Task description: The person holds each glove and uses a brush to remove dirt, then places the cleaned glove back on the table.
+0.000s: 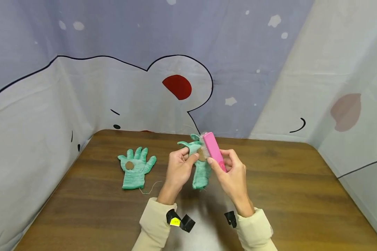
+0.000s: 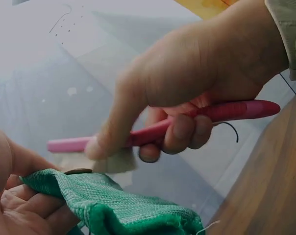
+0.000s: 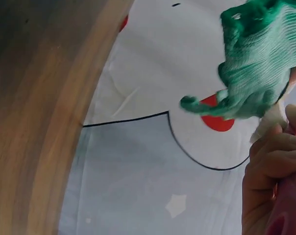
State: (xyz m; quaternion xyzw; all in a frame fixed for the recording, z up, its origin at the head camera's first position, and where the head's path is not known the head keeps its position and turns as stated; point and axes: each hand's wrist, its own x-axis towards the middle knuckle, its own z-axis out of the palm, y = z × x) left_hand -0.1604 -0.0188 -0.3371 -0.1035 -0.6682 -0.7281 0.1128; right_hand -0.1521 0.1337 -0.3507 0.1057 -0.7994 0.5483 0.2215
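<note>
A green knitted glove [image 1: 202, 174] with a round brown patch hangs above the table, pinched at its finger end by my left hand [image 1: 179, 169]. My right hand [image 1: 233, 174] grips a pink brush [image 1: 214, 148] by its handle. In the left wrist view the pale bristles [image 2: 116, 161] lie against the glove [image 2: 123, 200], close to the brown patch [image 2: 79, 171]. The right wrist view catches the glove [image 3: 260, 58] from another side, with the pink brush [image 3: 290, 200] partly cut off at the edge.
A second green glove [image 1: 138, 172] with a brown round patch lies flat on the wooden table [image 1: 91, 202] to the left, a loose thread [image 1: 150, 188] trailing from its cuff. Behind the table hangs a printed curtain [image 1: 128, 90].
</note>
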